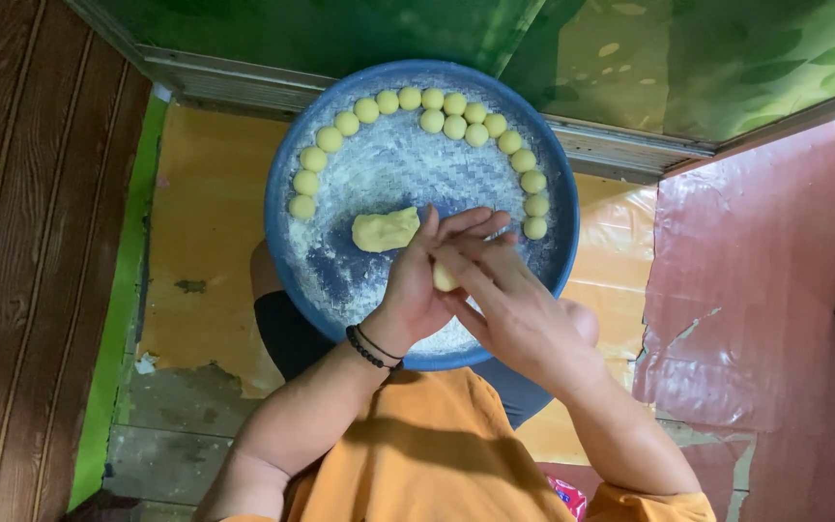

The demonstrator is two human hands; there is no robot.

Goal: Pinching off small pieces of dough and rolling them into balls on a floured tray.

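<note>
Two hands meet at centre frame above the near half of a round blue woven tray [294, 164]. Left hand [417, 285] (beaded black bracelet [369, 350] at the wrist) lies palm up with fingers spread; right hand [514, 309] presses flat across it. Between the palms sits a small pale-yellow dough piece [444, 279], only its edge visible. Just beyond the fingertips, a flattened dough lump [385, 230] rests on the floured tray surface. Farther off, rolled dough balls [429, 109] line the tray's far rim in an arc, doubled at the top.
</note>
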